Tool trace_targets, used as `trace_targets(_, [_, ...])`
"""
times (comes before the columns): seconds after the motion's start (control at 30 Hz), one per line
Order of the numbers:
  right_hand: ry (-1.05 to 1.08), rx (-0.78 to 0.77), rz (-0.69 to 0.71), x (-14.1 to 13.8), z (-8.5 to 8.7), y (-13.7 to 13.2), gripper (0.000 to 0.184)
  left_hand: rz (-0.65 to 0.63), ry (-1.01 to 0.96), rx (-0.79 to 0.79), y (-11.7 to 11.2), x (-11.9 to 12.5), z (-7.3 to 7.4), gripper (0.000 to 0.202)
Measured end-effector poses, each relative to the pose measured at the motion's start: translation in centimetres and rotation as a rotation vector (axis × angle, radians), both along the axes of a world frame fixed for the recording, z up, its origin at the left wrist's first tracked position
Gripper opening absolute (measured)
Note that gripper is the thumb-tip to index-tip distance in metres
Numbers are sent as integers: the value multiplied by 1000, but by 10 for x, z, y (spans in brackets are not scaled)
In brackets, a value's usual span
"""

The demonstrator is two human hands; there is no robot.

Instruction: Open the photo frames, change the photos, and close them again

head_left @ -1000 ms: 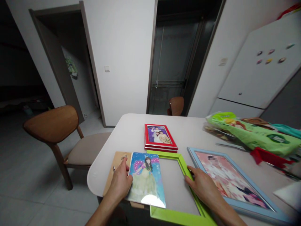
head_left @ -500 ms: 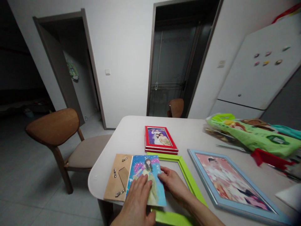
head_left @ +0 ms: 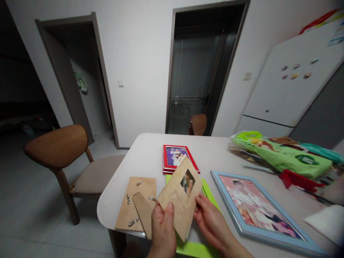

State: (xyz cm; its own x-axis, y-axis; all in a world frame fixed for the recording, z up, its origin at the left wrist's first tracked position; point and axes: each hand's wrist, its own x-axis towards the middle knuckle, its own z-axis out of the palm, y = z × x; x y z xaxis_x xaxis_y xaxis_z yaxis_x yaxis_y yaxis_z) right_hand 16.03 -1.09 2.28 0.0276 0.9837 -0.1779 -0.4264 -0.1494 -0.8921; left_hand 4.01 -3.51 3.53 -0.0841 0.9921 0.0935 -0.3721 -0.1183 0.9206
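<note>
Both my hands hold up a brown card point(head_left: 177, 200) with a small photo printed on it, tilted above the table edge. My left hand point(head_left: 162, 229) grips its lower left edge, thumb on the front. Fingers of my right hand point(head_left: 212, 224) curl round its right edge. Beneath them lies an empty lime-green picture frame point(head_left: 207, 190). A wooden backing board point(head_left: 134, 206) with metal clips and a fold-out stand rests to the left. A red framed photo point(head_left: 174, 157) lies further back, and a large blue framed photo point(head_left: 255, 211) lies on the right.
The white table point(head_left: 150, 150) has a rounded near-left corner. Green plastic packages point(head_left: 282, 156) and a red item point(head_left: 298, 179) lie at the right. A wooden chair point(head_left: 61, 150) stands left, another chair point(head_left: 197, 123) behind the table, and a white fridge point(head_left: 290, 86) at the right.
The colourful picture that lay on the green frame has been lifted off by both hands; a brown side with a small photo now faces me. My right hand moved left from the frame's edge.
</note>
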Motion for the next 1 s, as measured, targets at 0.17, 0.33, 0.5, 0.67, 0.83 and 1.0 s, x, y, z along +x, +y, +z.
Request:
trace_targets(0.17, [-285,-101,19,43,13,5,39,-121,234,25,0,-4,-17,51])
trace_targets(0.33, [-493,-112,112,59,13,12,38,-200,855,148,-3,-13,-34,53])
trace_targets(0.5, [-594,-83,148,53,2,23,40,-290,1062,312,-3,-15,-44,53])
trace_targets(0.67, [-868,23,78,55,-9,32,40,-344,1110,355,-2,-14,-47,57])
trace_targets(0.83, [-948,21,38,59,-14,37,39,-345,1100,352,-1,-13,-48,62])
trace_targets(1.0, [-1445,117,55,58,-9,34,32,-373,1192,282,0,-12,-40,58])
